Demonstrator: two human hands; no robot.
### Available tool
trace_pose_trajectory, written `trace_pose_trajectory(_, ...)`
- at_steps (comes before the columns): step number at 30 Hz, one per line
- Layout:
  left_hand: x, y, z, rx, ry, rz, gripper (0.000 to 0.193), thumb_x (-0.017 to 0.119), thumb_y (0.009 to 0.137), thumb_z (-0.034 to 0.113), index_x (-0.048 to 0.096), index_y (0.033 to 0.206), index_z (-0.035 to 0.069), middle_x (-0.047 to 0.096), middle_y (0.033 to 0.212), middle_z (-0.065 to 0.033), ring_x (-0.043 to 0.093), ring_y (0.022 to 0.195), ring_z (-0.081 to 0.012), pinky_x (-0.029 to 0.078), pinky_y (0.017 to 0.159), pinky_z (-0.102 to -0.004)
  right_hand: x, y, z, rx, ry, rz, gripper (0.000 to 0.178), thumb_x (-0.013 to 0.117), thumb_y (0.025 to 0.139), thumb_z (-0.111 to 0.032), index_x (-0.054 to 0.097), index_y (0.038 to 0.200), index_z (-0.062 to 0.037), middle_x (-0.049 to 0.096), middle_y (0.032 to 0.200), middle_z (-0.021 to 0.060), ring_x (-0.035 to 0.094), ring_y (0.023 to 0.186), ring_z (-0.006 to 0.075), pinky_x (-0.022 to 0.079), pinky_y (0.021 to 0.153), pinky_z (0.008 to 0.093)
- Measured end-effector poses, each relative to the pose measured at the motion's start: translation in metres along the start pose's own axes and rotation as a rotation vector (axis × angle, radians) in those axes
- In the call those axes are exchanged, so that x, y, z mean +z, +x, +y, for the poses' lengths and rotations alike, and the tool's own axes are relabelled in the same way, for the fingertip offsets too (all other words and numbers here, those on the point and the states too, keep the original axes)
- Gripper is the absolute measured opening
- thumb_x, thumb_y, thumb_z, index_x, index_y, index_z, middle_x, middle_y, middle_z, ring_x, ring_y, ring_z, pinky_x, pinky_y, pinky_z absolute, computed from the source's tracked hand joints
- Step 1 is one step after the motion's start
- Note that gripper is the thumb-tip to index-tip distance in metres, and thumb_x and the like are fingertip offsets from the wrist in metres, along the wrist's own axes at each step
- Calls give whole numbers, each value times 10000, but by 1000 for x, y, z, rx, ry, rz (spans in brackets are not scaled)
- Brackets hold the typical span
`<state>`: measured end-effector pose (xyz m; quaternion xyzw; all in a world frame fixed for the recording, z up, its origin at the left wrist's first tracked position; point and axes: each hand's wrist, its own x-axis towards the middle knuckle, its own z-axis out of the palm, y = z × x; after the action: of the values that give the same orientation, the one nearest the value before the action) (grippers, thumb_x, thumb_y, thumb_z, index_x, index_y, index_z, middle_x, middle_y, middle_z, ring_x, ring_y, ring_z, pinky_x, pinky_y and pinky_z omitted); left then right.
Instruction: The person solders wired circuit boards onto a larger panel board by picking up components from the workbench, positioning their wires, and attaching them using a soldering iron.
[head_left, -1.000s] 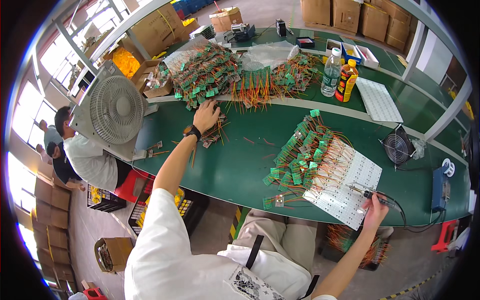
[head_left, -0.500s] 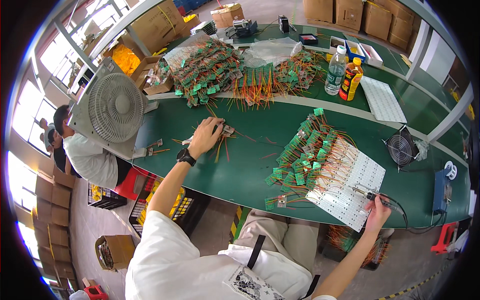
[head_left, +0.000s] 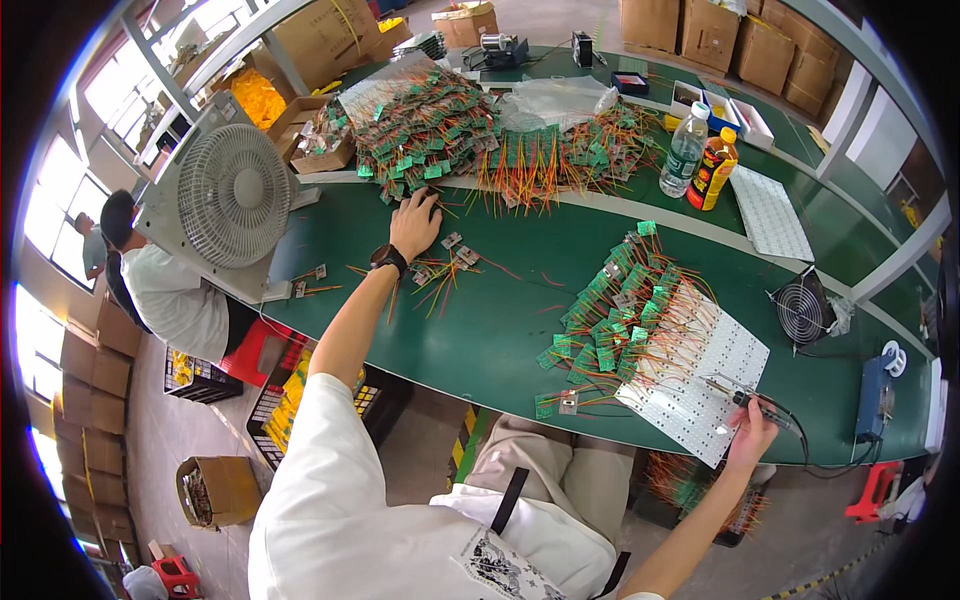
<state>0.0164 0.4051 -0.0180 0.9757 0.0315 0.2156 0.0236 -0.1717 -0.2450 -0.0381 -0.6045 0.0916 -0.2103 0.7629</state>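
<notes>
My left hand (head_left: 415,224), with a dark watch on its wrist, reaches palm down to the near edge of a big pile of green circuit boards (head_left: 425,130) with red and yellow wires. Its fingers look spread, and nothing shows in them. Just nearer lie several small wired boards (head_left: 466,257). At the right, my right hand (head_left: 752,436) is closed round a soldering iron (head_left: 745,398), its tip over a white perforated panel (head_left: 708,355). Along that panel's left side, green boards (head_left: 605,330) lie in overlapping rows, their wires reaching onto it.
A grey fan (head_left: 235,195) stands at the table's left end, near a seated person (head_left: 170,285). A water bottle (head_left: 684,152) and an orange-labelled bottle (head_left: 712,170) stand behind the panel. At right are a small round fan (head_left: 803,308) and a blue soldering unit (head_left: 875,395).
My left hand has moved away from the loose small boards to the edge of the big pile, uncovering them. My right hand keeps hold of the soldering iron in about the same place.
</notes>
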Motion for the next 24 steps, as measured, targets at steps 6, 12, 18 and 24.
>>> trace_pose_trajectory(6, -18, -23, -1, 98, -193, 3, 397, 529, 915, 237, 550, 1259, 40, 544, 1307, -121, 504, 1199, -313, 409, 994, -427, -1, -1, 0, 6, -23, 0, 166, 613, 902, -102, 593, 979, 44, 608, 656, 93, 554, 501, 137, 420, 460, 244)
trace_pose_trajectory(12, -58, -64, -36, -42, -203, 116, 404, 552, 896, 236, 556, 1245, 34, 541, 1314, -158, 500, 1204, -343, 397, 1021, -414, 0, -2, 0, 2, -27, 7, 176, 603, 910, -110, 583, 995, 43, 599, 650, 83, 548, 501, 140, 416, 469, 241)
trace_pose_trajectory(18, -49, -143, -130, -508, 329, 232, 470, 534, 868, 303, 532, 1260, 43, 523, 1312, -205, 455, 1236, -395, 318, 1054, -519, -1, -1, 1, 6, -40, -1, 205, 615, 905, -130, 577, 1005, 45, 593, 650, 79, 537, 496, 137, 414, 489, 236)
trace_pose_trajectory(24, -39, -165, -148, -411, 104, 235, 426, 553, 883, 267, 539, 1246, 44, 534, 1277, -229, 460, 1219, -401, 308, 1064, -494, -7, 1, 4, 1, -59, -24, 201, 602, 919, -138, 589, 1017, 36, 599, 656, 73, 535, 509, 125, 396, 490, 238)
